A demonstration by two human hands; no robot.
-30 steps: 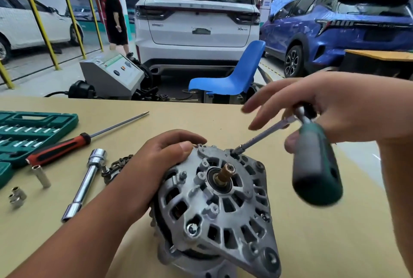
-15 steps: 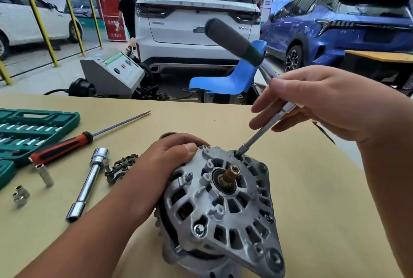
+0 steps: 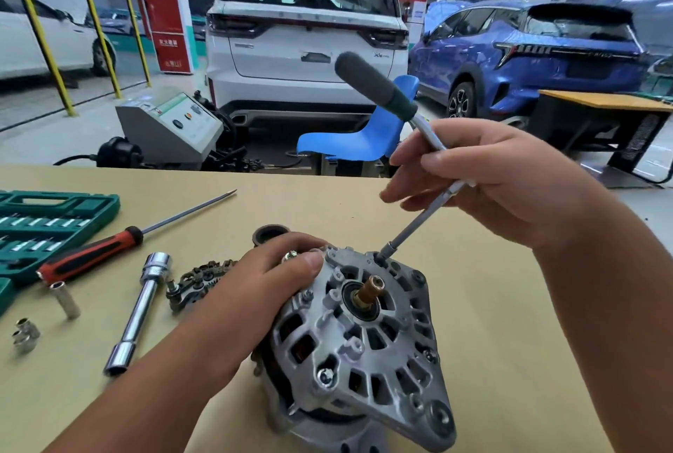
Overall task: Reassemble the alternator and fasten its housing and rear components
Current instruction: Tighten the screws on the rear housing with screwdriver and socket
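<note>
Plainly the work sits on the tan desk (image 3: pixel 510 325), with a green socket case (image 3: pixel 54 219) open at its far left and the alternator (image 3: pixel 364 343) lying near the front middle. Its rear housing face is tilted up toward the camera and a brass shaft end (image 3: pixel 369 288) stands out of the centre. The left hand (image 3: pixel 262 285) grips the alternator's upper left side, fingers curled over the rim and thumb pressed on the housing to steady it. The right hand (image 3: pixel 488 183) is above and to the right, its fingers pinching the bare metal shank of a green-handled driver (image 3: pixel 375 86) rather than the handle, which sticks up free toward the back. The driver's tip is seated at a fastener on the housing's top edge. The step in hand looks like running in a housing bolt by spinning the shank between the fingers. The rear parts are not yet on, since a dark rectifier piece (image 3: pixel 198 279) lies on the desk just left of the alternator, near a chrome tube socket (image 3: pixel 140 310) and a red-handled screwdriver (image 3: pixel 87 256). The next move probably calls for taking the handle for firmer turns while the left hand resists the twist, then going round the other bolts. One bolt head (image 3: pixel 325 377) shows at the housing's lower left; whether it is tight cannot be told.
</note>
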